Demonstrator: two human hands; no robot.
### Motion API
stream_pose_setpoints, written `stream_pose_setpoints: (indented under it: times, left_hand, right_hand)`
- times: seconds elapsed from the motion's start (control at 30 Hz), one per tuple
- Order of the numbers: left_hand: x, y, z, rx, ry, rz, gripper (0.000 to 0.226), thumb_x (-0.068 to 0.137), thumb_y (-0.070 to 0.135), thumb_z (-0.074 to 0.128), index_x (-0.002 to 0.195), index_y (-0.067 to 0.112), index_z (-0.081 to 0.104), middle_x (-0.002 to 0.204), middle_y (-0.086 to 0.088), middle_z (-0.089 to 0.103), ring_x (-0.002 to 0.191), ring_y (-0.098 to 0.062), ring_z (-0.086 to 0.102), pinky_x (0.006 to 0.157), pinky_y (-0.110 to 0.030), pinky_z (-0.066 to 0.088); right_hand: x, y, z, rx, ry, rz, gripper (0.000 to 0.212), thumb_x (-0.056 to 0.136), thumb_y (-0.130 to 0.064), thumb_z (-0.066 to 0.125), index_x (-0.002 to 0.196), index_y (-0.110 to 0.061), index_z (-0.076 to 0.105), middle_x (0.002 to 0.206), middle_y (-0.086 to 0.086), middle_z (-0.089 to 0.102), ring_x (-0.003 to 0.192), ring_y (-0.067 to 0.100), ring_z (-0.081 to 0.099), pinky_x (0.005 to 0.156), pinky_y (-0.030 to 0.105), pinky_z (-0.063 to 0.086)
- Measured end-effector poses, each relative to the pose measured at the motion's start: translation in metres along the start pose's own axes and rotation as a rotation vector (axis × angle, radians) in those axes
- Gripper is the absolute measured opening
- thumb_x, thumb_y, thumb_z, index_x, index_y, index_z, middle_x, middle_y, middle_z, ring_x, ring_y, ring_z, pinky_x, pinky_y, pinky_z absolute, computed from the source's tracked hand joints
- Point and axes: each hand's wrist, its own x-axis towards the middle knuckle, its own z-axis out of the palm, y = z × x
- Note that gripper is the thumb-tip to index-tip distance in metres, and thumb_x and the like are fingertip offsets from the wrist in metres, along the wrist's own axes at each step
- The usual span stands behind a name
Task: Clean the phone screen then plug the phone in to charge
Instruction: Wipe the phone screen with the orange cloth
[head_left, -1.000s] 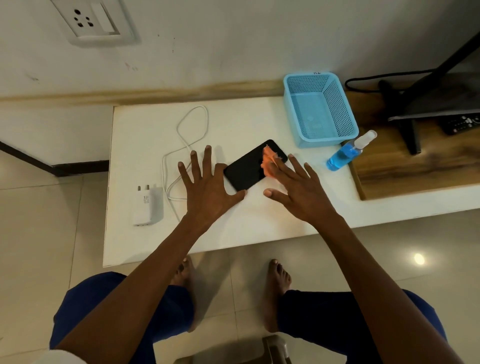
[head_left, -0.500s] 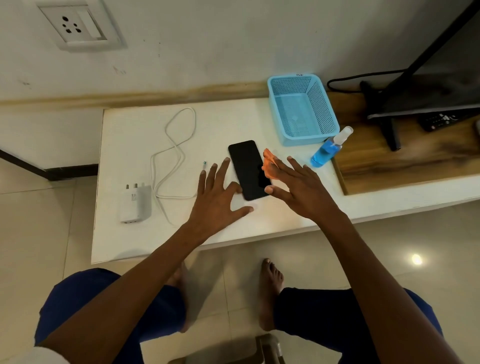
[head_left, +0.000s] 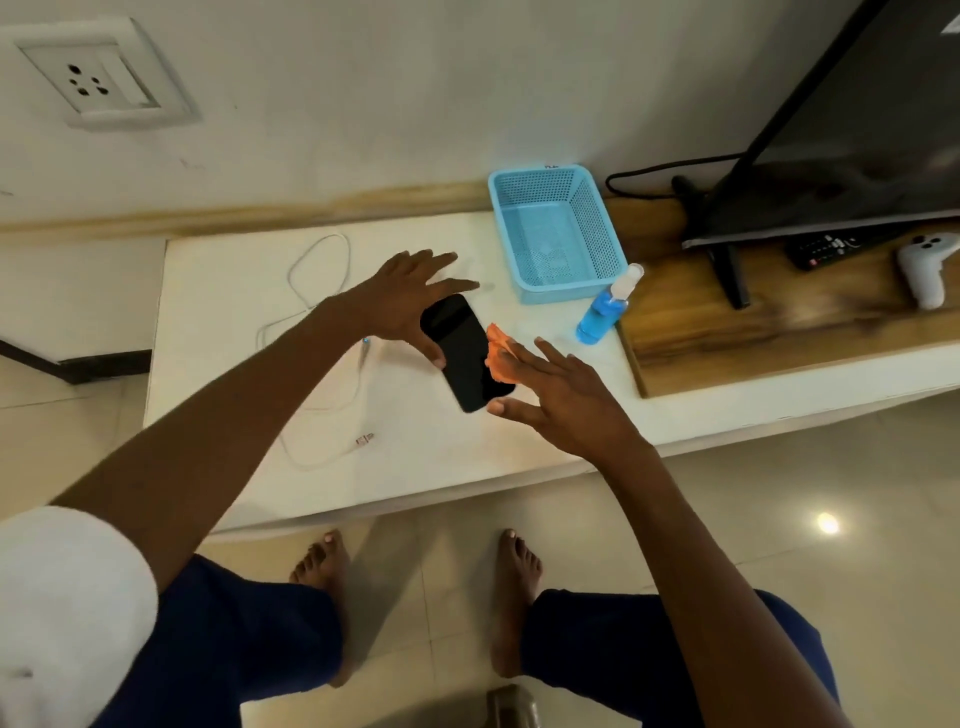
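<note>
A black phone (head_left: 464, 353) lies screen up on the white table (head_left: 218, 332), its long side running away from me. My left hand (head_left: 410, 296) reaches over its far left corner with fingers spread, the thumb on the left edge and the index finger along the far end. My right hand (head_left: 563, 397) lies flat at the phone's right edge and presses an orange cloth (head_left: 500, 361) under its fingertips onto the screen. A white charging cable (head_left: 332, 410) loops left of the phone, its plug (head_left: 365, 440) loose on the table. My left arm hides the charger adapter.
A wall socket (head_left: 88, 78) sits high on the left. An empty blue basket (head_left: 605, 218) and a blue spray bottle (head_left: 605, 306) stand right of the phone. Further right on a wooden top (head_left: 727, 338) are a TV (head_left: 857, 156), a remote (head_left: 826, 249) and a white controller (head_left: 922, 270).
The phone has turned from lying crosswise to pointing away from me. My left hand moved from its near left side to its far left corner. My right hand stayed on the cloth.
</note>
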Motion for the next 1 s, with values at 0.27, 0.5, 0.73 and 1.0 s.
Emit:
stream_pose_setpoints:
  times: [0.27, 0.5, 0.73, 1.0]
  left_hand:
    - [0.017, -0.010, -0.021, 0.154, -0.191, 0.067, 0.108, 0.056, 0.084, 0.069, 0.147, 0.052, 0.022, 0.166, -0.001, -0.002, 0.152, -0.032, -0.003, 0.120, -0.049, 0.000]
    - [-0.029, -0.012, -0.002, 0.037, -0.079, -0.110, 0.106, 0.059, 0.086, 0.064, 0.147, 0.034, 0.035, 0.166, -0.002, 0.003, 0.152, -0.031, -0.003, 0.121, -0.051, -0.003]
    - [-0.092, 0.033, 0.043, -0.009, 0.132, -0.465, 0.105, 0.062, 0.089, 0.056, 0.139, 0.019, 0.047, 0.164, -0.005, 0.013, 0.152, -0.034, 0.002, 0.118, -0.060, -0.005]
    - [-0.129, 0.043, 0.070, -0.148, 0.217, -0.551, 0.094, 0.066, 0.080, 0.064, 0.144, 0.032, 0.042, 0.164, -0.007, 0.011, 0.151, -0.037, 0.000, 0.116, -0.061, -0.007]
  right_hand:
    - [0.004, -0.004, 0.000, -0.012, -0.013, 0.023, 0.104, 0.069, -0.090, 0.002, 0.154, -0.036, 0.025, 0.164, -0.011, 0.017, 0.153, 0.021, 0.010, 0.121, 0.055, 0.020]
    - [0.010, -0.011, 0.001, -0.004, 0.004, -0.010, 0.098, 0.072, -0.089, 0.006, 0.155, -0.038, 0.022, 0.162, -0.013, 0.020, 0.153, 0.024, 0.013, 0.119, 0.055, 0.022]
    - [0.022, -0.015, 0.014, -0.072, -0.006, 0.007, 0.088, 0.079, -0.086, 0.014, 0.155, -0.043, 0.010, 0.164, -0.017, 0.012, 0.153, 0.024, 0.012, 0.119, 0.052, 0.018]
    - [0.024, -0.021, 0.024, -0.169, 0.067, 0.004, 0.081, 0.087, -0.080, 0.024, 0.156, -0.040, 0.012, 0.163, -0.025, 0.001, 0.153, 0.023, 0.012, 0.121, 0.053, 0.019]
